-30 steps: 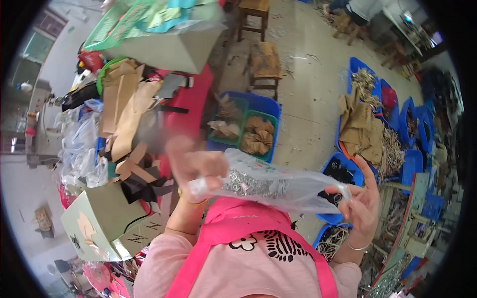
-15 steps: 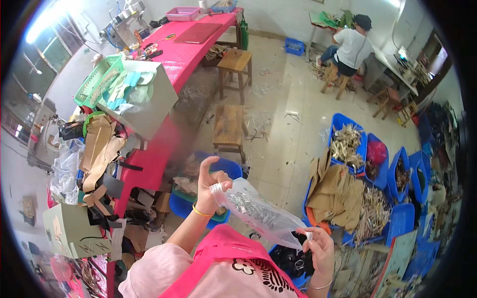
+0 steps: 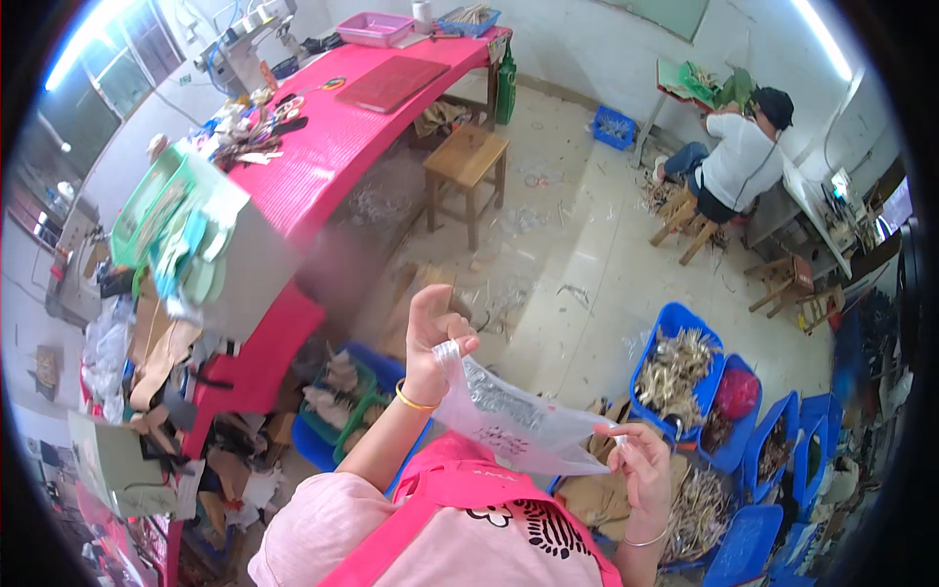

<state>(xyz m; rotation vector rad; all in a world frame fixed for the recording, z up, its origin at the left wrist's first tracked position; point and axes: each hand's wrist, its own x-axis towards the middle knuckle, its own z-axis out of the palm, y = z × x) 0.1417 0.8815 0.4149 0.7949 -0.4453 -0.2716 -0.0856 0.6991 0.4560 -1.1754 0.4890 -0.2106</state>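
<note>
- My left hand pinches one corner of the clear bag between thumb and fingers, held up at chest height.
- My right hand pinches the opposite end, fingers pressed together on the film near its edge.
- The bag hangs stretched between both hands, above my pink apron, tilted: left end higher, right end lower.
- Bag looks flat; whether anything is inside I cannot tell. Some print shows on the film.
- Judgement: the step in hand is spreading or opening the bag. To do it well, keep both pinches close to the mouth edge, one layer per hand if possible, and pull apart gently so the thin film does not tear.
- Judgement: thin plastic will cling to itself; a small rub of thumb against finger should separate the layers better than a hard tug.
- Below: blue bins with pale scraps on the floor to my right; a green crate beside the pink table to my left.
- A wooden stool stands beyond; another person sits working well apart.
</note>
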